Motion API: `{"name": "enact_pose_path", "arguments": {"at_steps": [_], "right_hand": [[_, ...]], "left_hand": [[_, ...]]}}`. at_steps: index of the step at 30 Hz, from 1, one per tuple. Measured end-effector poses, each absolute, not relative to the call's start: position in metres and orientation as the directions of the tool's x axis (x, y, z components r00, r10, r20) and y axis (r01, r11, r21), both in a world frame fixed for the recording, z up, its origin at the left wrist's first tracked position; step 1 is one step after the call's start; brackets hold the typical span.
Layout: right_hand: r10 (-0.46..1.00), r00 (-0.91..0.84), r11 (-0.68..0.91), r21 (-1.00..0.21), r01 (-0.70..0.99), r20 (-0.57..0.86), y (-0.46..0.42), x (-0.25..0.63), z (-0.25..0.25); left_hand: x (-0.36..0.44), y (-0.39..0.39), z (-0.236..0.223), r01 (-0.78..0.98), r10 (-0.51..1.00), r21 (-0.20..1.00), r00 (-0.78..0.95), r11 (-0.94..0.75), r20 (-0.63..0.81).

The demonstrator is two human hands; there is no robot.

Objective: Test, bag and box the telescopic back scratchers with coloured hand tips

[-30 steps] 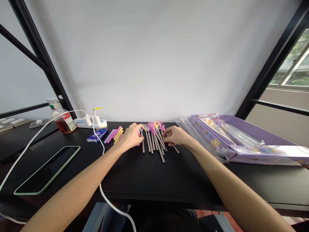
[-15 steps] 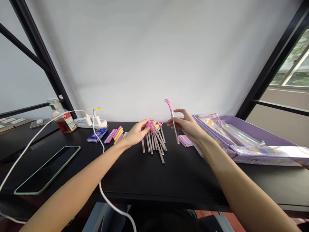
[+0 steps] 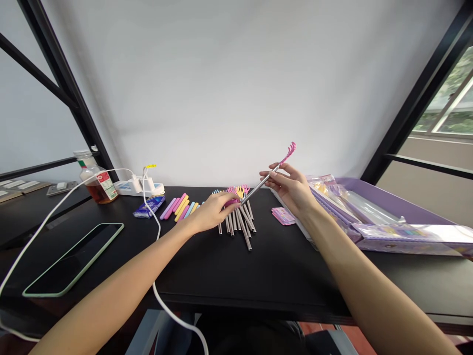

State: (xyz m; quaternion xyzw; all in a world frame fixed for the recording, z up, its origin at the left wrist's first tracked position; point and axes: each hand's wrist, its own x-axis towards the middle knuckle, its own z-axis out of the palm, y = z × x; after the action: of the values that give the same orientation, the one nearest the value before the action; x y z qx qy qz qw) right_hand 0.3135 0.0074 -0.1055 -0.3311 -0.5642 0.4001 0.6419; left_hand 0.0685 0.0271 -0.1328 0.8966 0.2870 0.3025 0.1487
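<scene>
The right hand (image 3: pixel 293 191) pinches a pink-clawed back scratcher (image 3: pixel 261 184), now swung from near upright to a slant above the black surface (image 3: pixel 281 276); its bare metal end has reached the pink grip (image 3: pixel 231 202) pinched in the left hand (image 3: pixel 210 213); whether it has entered, I cannot tell; more back scratchers (image 3: pixel 246 240) lie beneath.
</scene>
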Motion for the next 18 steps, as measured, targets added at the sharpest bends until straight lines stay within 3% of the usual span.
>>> {"name": "enact_pose_path", "arguments": {"at_steps": [13,18], "right_hand": [[0.869,0.011,0.475,-0.828,-0.298,0.495,0.0056,0.3107,-0.1064],[0.925,-0.016,0.354,-0.876,-0.327,0.380,0.0017,0.3124,-0.1006]], "left_hand": [[0.0701,0.0305,-0.1376,0.368,0.591,0.474,0.619,-0.800,0.518],[0.0665,0.0274,-0.1313,0.416,0.616,0.457,0.581,-0.786,0.532]]}}
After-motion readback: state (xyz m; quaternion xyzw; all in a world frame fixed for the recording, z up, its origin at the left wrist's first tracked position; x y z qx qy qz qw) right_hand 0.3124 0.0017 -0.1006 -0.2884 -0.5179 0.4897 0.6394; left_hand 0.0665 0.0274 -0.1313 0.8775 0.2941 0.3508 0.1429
